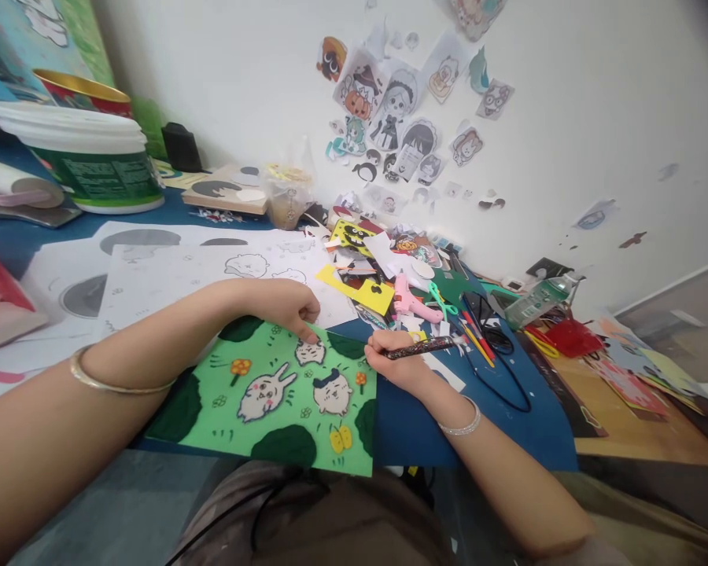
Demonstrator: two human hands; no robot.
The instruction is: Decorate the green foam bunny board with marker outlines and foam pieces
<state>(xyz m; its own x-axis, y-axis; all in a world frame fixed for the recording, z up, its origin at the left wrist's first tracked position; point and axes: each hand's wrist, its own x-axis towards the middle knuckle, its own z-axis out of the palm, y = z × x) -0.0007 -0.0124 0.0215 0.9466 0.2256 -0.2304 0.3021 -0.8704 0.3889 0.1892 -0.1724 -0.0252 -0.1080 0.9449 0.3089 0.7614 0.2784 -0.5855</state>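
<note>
Overhanging the front edge of the blue counter (413, 444), the green card (302, 390) lies just left of the right grip (388, 354), which is closed round a dark pen (430, 347), its long axis running nearly sideways. The left grip (289, 303) touches the card's top edge; whether it pinches, I cannot tell. The pen's tip is hard to make out.

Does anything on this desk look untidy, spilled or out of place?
Yes: multicoloured paper scraps lie in a jumbled heap by the white wall, a pink plastic glue gun on its side among them. It looks unsorted.
</note>
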